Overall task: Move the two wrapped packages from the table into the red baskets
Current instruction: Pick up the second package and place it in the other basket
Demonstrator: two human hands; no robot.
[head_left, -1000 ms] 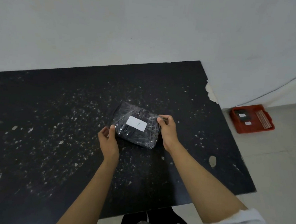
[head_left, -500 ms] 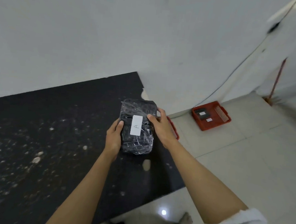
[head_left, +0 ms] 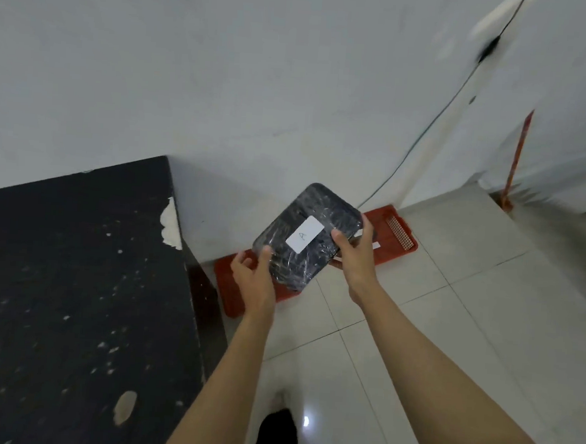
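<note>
A black package wrapped in clear film [head_left: 314, 223], with a white label marked "A", is in the air past the table's right edge. My left hand [head_left: 255, 281] grips its near left corner and my right hand [head_left: 354, 256] grips its right side. Two red baskets sit on the floor behind and below it: the near red basket [head_left: 228, 279] beside the table leg, and the far red basket [head_left: 395, 240] against the wall. The package and hands hide most of both baskets. No second package shows.
The black speckled table [head_left: 74, 294] fills the lower left, with a chipped corner. White wall behind, pale floor tiles to the right. A thin cable [head_left: 427, 127] runs down the wall to the floor. An orange pole [head_left: 515, 156] stands at the far right. A dark shoe [head_left: 277, 433] shows below.
The package was lifted off the table and carried right, past the table edge, to above the red baskets. The view swung right with it. Both hands kept hold.
</note>
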